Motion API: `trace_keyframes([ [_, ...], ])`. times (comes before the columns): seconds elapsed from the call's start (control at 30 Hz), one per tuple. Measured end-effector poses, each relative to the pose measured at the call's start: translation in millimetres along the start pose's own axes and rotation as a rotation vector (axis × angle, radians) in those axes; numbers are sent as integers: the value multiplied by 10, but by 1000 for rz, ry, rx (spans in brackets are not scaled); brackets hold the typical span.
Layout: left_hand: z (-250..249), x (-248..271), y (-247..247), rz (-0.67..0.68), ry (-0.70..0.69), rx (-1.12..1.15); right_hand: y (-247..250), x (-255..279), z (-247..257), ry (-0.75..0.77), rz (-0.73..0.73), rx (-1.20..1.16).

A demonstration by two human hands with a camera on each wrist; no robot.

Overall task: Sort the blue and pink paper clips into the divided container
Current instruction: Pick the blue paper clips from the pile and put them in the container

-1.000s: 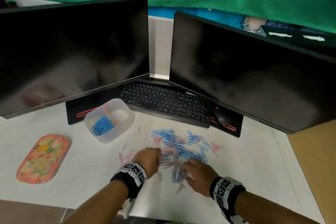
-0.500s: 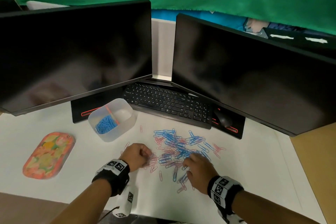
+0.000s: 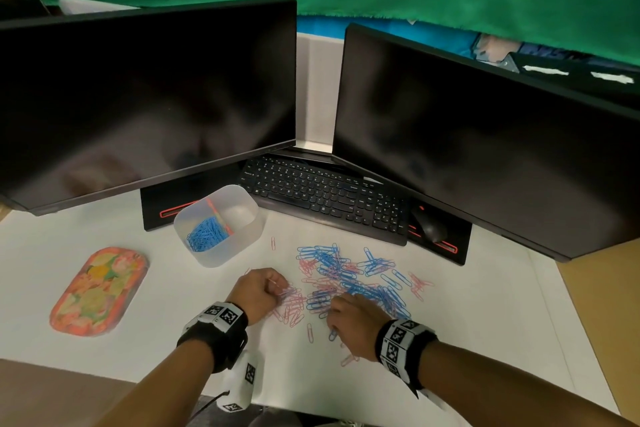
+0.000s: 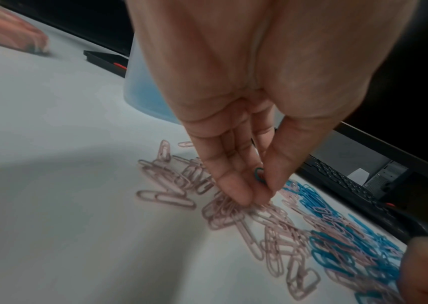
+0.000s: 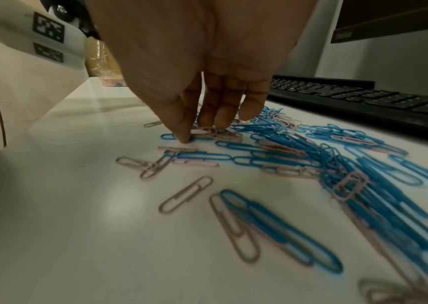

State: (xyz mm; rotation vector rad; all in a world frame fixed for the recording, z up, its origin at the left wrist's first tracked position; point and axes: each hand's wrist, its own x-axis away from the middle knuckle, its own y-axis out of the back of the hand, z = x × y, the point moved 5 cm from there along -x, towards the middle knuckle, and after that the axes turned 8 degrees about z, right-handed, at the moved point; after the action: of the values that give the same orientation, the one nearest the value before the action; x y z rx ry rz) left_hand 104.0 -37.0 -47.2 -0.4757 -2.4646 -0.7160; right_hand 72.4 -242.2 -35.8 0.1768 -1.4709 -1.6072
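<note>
Blue and pink paper clips lie mixed in a pile on the white desk. A translucent divided container stands up-left of the pile, with blue clips in its left compartment; no clips show in the right one. My left hand hovers over a pink cluster at the pile's left edge. Its thumb and fingers pinch a blue clip in the left wrist view. My right hand is down on the pile's near edge. Thumb and fingertips close on a pink clip lying on the desk.
A black keyboard and mouse sit behind the pile under two dark monitors. A floral oval case lies far left. Monitor bases flank the container.
My left hand has drawn back left from the pile's middle to the pink cluster and now pinches a clip. The right hand stays at the pile's near edge.
</note>
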Motion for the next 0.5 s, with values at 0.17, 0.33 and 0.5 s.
trace_keyframes([
  [0.17,30,-19,17,-2,-4,134,2,0,37,27,39,110],
  [0.33,11,-17,6,-12,20,306,27,-24,-9,-16,27,-35],
  [0.5,3,16,11,-2,38,372,56,8,-13,-61,27,-13],
])
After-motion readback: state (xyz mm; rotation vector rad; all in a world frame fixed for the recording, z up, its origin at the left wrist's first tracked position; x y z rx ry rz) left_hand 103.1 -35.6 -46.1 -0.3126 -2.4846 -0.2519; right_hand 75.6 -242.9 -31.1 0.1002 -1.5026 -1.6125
